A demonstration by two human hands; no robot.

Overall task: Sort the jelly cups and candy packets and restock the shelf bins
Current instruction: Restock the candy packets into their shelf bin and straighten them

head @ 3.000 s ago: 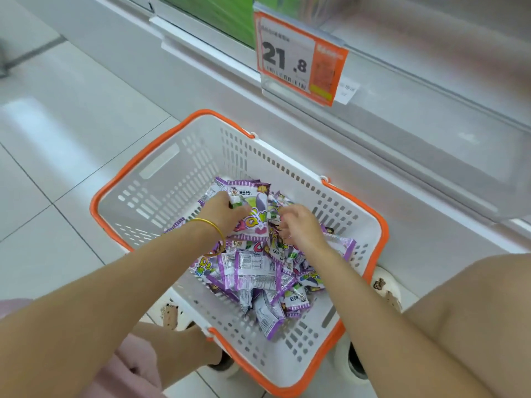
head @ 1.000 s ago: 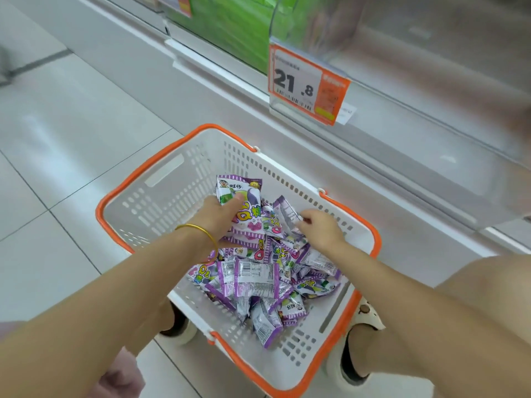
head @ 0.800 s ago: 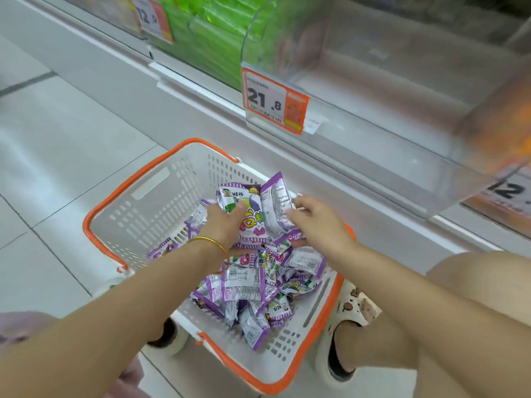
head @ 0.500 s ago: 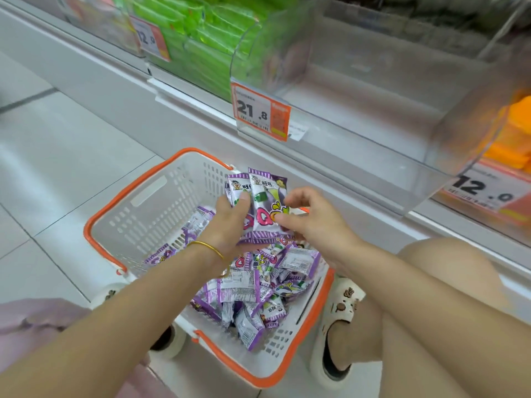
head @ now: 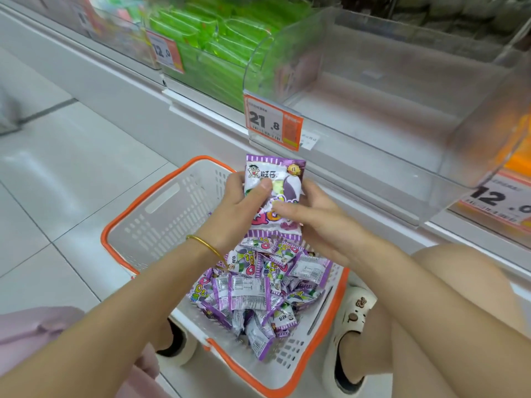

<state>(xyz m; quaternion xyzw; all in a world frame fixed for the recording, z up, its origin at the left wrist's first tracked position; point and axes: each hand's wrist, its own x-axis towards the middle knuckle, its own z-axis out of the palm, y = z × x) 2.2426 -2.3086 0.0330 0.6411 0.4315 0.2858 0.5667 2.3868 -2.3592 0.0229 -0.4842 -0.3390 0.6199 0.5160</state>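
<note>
A stack of purple candy packets (head: 283, 179) is held upright above the basket. My left hand (head: 238, 211) grips the stack from the left, thumb across its front. My right hand (head: 316, 222) holds it from the right, fingers laid on the lower front. Below lies a heap of several more purple packets (head: 253, 291) in a white basket with an orange rim (head: 161, 208) on the floor. Just beyond the stack stands a clear shelf bin (head: 373, 133), with a 21.8 price tag (head: 271, 123) on its front.
To the left a bin of green packets (head: 212, 44) carries a 12.0 tag (head: 166, 51). An orange-stocked bin (head: 517, 156) with another 12.0 tag sits at the right. My knees and white clogs (head: 350, 320) crowd the basket's near side. Tiled floor (head: 57, 173) opens to the left.
Both hands gathered packets from the heap and lifted the stack up out of the basket toward the clear bin. The view tilted upward to show the shelf.
</note>
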